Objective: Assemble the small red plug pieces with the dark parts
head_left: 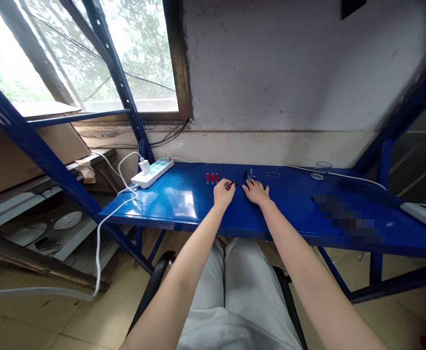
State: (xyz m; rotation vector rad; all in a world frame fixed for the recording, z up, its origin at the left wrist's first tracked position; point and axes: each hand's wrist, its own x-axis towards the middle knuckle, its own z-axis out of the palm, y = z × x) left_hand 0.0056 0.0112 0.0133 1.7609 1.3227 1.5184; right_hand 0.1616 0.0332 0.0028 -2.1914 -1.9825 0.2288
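Both my arms reach out over a blue metal table (183, 204). My left hand (223, 190) is curled into a loose fist and holds a small red and black piece at its fingertips. My right hand (256, 190) lies on the table with its fingers bent near a small black piece (245, 175) and a tiny clear item. Three small red pieces (212, 178) stand in a row just left of my left hand. A row of small dark pieces (273, 173) lies to the right of my right hand.
A white power strip (152, 172) with a plugged-in charger and white cable sits at the table's left. A clear glass (321, 170) stands at the back right; a white device (424, 214) lies at the far right. Blue shelf posts flank the table, and white dishes lie on a low shelf at left.
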